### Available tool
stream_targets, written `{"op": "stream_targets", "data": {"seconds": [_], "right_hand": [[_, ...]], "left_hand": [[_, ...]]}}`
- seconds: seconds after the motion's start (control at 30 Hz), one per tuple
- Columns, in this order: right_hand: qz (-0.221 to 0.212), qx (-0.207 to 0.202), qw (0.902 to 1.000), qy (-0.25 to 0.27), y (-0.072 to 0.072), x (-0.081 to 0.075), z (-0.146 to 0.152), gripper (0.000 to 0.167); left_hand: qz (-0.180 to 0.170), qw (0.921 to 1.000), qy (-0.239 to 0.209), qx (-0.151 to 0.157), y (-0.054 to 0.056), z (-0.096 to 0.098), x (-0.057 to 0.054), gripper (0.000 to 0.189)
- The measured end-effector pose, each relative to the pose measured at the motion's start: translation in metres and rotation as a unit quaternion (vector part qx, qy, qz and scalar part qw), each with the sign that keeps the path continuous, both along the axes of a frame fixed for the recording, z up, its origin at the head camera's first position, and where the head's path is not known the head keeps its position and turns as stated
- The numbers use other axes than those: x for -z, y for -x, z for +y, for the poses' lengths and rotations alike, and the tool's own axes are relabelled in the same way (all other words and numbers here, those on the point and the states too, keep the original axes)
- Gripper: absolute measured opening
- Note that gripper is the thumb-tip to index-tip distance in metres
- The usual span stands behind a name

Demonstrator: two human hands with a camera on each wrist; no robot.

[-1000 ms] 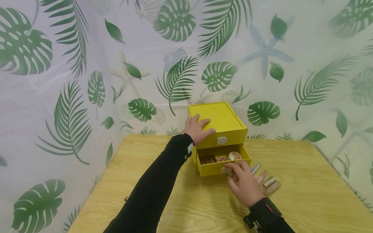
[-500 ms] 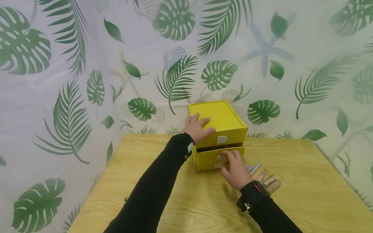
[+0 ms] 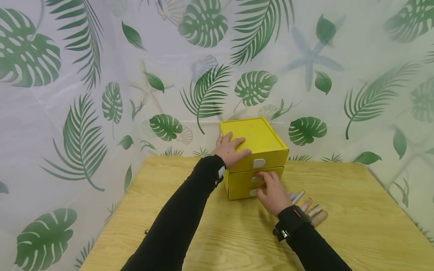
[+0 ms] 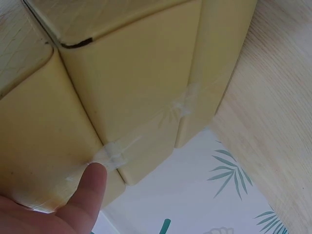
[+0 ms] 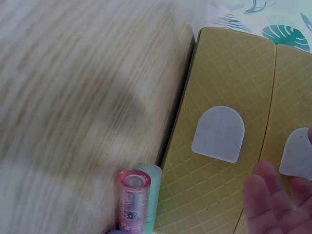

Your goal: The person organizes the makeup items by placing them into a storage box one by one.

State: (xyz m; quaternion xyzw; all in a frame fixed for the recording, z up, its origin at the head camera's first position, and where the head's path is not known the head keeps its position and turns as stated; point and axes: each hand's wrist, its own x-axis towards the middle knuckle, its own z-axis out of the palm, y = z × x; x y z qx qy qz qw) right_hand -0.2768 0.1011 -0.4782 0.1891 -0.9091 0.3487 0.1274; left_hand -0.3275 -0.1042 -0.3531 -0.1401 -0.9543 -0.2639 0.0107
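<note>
A yellow box of stacked drawers [image 3: 257,137] stands at the back of the table, white tabs on its drawer fronts. My left hand [image 3: 230,151] rests on its top left edge, fingers spread. In the left wrist view, one finger [image 4: 92,187] lies against the yellow side, near a strip of clear tape [image 4: 113,153]. My right hand [image 3: 275,194] is at the front, fingertips at the white tab [image 3: 256,179] of the middle drawer [image 3: 240,180]. That drawer sits flush, hiding its contents. The right wrist view shows the bottom drawer's tab [image 5: 219,134] beside the fingers.
Right of the box lie several small cosmetic tubes, including a silver-ended one [image 3: 298,197] and a beige one [image 3: 319,217]. A pink clear tube [image 5: 132,204] and a mint tube [image 5: 152,195] lie close to the box front. A leaf-print sheet [image 3: 210,94] hangs behind.
The middle drawer, pulled out with small items showing inside a second ago, has slid in flush. My right hand moved forward and left with it; my left hand stayed on the box.
</note>
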Motion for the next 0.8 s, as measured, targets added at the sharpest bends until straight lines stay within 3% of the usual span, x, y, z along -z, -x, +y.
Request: {"op": "stream_targets", "data": {"seconds": [0.23,0.43,0.53,0.63,0.8], "right_hand": [[0.004,-0.027,0.9978,0.060,0.002,0.015,0.007,0.052],[-0.002,0.001,0.9940,0.109,-0.001,0.034,0.011,0.047],[-0.008,0.003,0.9967,0.080,-0.004,0.040,0.008,0.036],[0.004,-0.017,0.9997,0.017,-0.004,0.041,0.001,0.033],[0.040,-0.025,0.9954,-0.083,-0.002,0.038,-0.011,0.035]], "left_hand": [[0.001,1.0000,0.002,-0.002,0.002,-0.002,-0.001,0.066],[0.000,1.0000,-0.004,-0.001,0.002,-0.001,0.004,0.066],[-0.001,1.0000,-0.003,-0.001,0.001,0.000,0.006,0.066],[-0.002,1.0000,0.000,-0.005,0.000,0.000,0.006,0.065],[-0.001,0.9999,0.006,-0.008,0.000,0.002,0.002,0.066]]}}
